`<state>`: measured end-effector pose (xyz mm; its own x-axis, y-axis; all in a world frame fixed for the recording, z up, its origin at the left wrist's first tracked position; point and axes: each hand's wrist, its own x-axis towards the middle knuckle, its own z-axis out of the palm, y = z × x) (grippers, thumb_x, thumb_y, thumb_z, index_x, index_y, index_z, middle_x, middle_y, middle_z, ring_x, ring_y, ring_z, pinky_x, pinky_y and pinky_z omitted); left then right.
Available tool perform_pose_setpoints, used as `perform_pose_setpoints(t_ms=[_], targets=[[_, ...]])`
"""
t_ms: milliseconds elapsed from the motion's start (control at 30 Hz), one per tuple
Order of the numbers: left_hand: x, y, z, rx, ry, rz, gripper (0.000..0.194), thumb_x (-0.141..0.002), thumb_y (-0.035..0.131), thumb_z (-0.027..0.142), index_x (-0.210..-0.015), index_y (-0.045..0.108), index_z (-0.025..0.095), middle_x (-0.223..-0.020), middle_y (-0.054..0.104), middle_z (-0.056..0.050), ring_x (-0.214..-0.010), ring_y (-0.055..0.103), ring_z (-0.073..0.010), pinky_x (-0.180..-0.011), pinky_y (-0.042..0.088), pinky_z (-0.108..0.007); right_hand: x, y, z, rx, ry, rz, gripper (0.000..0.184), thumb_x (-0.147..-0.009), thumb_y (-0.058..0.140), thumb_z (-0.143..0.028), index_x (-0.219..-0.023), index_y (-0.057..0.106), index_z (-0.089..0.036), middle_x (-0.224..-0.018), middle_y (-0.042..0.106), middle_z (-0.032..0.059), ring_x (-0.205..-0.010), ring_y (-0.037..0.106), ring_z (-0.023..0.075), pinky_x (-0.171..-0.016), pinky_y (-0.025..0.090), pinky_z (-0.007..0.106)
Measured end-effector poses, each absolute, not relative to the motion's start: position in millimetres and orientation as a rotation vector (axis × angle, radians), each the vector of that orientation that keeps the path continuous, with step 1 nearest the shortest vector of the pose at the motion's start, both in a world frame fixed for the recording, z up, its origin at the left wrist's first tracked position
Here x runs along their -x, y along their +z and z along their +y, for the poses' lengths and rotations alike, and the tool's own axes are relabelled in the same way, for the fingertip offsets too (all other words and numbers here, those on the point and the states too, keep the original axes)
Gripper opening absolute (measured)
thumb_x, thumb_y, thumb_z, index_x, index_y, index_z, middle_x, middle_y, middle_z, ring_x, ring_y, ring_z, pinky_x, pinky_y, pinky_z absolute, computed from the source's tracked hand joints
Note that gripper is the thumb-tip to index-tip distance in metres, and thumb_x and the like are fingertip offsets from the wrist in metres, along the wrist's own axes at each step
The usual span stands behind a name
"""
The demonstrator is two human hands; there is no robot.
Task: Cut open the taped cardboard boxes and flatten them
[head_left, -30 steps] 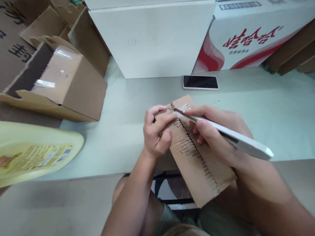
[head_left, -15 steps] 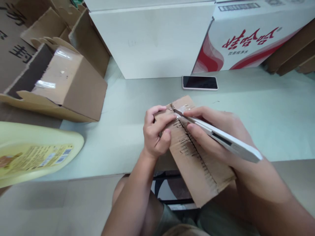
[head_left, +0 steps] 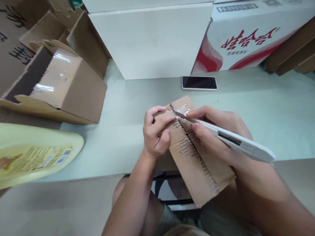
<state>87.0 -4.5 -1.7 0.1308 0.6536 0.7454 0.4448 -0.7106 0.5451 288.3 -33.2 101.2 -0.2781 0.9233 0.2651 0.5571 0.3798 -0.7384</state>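
A narrow brown cardboard box (head_left: 192, 164) lies at a slant over the table's front edge, a dark seam with many short cut marks running along its top. My left hand (head_left: 157, 131) is closed around the box's far left edge, its index finger pressed near the seam. In my right hand (head_left: 216, 131) is a white utility knife (head_left: 236, 139), gripped with the thumb and fingers near its blade. The blade's tip is at the seam near the far end, beside a strip of clear tape (head_left: 183, 109).
A phone (head_left: 199, 83) lies behind the box on the pale green table (head_left: 118, 131). White cartons (head_left: 152, 42) stand along the back. At the left are an open cardboard box (head_left: 83, 91) and a yellow bottle (head_left: 49, 154). More cardboard (head_left: 290, 49) leans at the right.
The knife and my right hand have shifted slightly right, with the handle's rear end swung further right. My left hand and the box hold nearly the same position.
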Motion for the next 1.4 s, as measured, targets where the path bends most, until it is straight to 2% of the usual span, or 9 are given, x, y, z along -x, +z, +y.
perform_pose_setpoints(t_ms=[233,367,633,833,1100,1267,1400], targets=[[-87,-1,-4,-2.205,1.614,1.101,0.046,-0.107,0.045,0.049,-0.115,0.081,0.022,-0.129,0.065,-0.014,-0.117,0.067,-0.0298,-0.103,0.059,-0.050,-287,100,-33,1.287,0.677,-2.014,0.016,-0.101,0.059,-0.025,-0.109,0.072,-0.023,-0.092,0.081,0.0017,-0.067,0.069,0.0143,-0.062,0.048,0.026],[-87,1,-4,-2.206,1.600,1.047,0.043,-0.108,0.045,0.045,-0.119,0.080,0.023,-0.127,0.067,-0.013,-0.119,0.067,-0.0297,-0.104,0.059,-0.049,-288,101,-32,1.236,0.666,-1.963,0.014,-0.097,0.054,-0.021,-0.098,0.068,-0.022,-0.079,0.075,-0.0005,-0.061,0.065,0.0132,-0.060,0.047,0.026],[-87,-2,-4,-2.172,1.636,1.074,0.044,-0.107,0.046,0.046,-0.116,0.082,0.023,-0.130,0.064,-0.013,-0.117,0.066,-0.0295,-0.101,0.059,-0.049,-287,102,-32,1.276,0.706,-2.003,0.014,-0.098,0.057,-0.024,-0.100,0.071,-0.021,-0.080,0.075,0.0010,-0.059,0.061,0.0127,-0.059,0.045,0.026],[-87,-2,-5,-2.183,1.633,1.064,0.043,-0.108,0.046,0.046,-0.118,0.081,0.024,-0.129,0.063,-0.013,-0.118,0.066,-0.0289,-0.101,0.059,-0.048,-289,106,-33,1.287,0.720,-1.983,0.018,-0.091,0.053,-0.020,-0.083,0.068,-0.020,-0.065,0.067,-0.0020,-0.054,0.058,0.0106,-0.054,0.041,0.024],[-84,5,1,-2.170,1.684,0.955,0.044,-0.107,0.053,0.047,-0.143,0.069,0.028,-0.135,0.067,-0.011,-0.123,0.066,-0.0283,-0.107,0.056,-0.046,-293,108,-38,1.179,0.805,-1.788,0.014,-0.092,0.057,-0.024,-0.088,0.070,-0.023,-0.067,0.070,-0.0025,-0.053,0.059,0.0131,-0.056,0.047,0.027],[-84,10,4,-2.094,1.718,0.891,0.038,-0.106,0.056,0.047,-0.136,0.072,0.031,-0.120,0.073,-0.007,-0.114,0.068,-0.0262,-0.105,0.055,-0.045,-293,103,-41,1.101,0.869,-1.721,0.012,-0.094,0.062,-0.027,-0.091,0.072,-0.023,-0.068,0.071,-0.0026,-0.054,0.060,0.0133,-0.056,0.049,0.028],[-85,12,3,-1.805,1.731,0.925,0.028,-0.101,0.067,0.049,-0.121,0.075,0.031,-0.108,0.075,-0.004,-0.096,0.070,-0.0210,-0.087,0.058,-0.036,-297,94,-46,1.066,0.932,-1.542,0.015,-0.099,0.068,-0.036,-0.101,0.077,-0.024,-0.075,0.072,-0.0009,-0.058,0.061,0.0142,-0.054,0.049,0.029]])
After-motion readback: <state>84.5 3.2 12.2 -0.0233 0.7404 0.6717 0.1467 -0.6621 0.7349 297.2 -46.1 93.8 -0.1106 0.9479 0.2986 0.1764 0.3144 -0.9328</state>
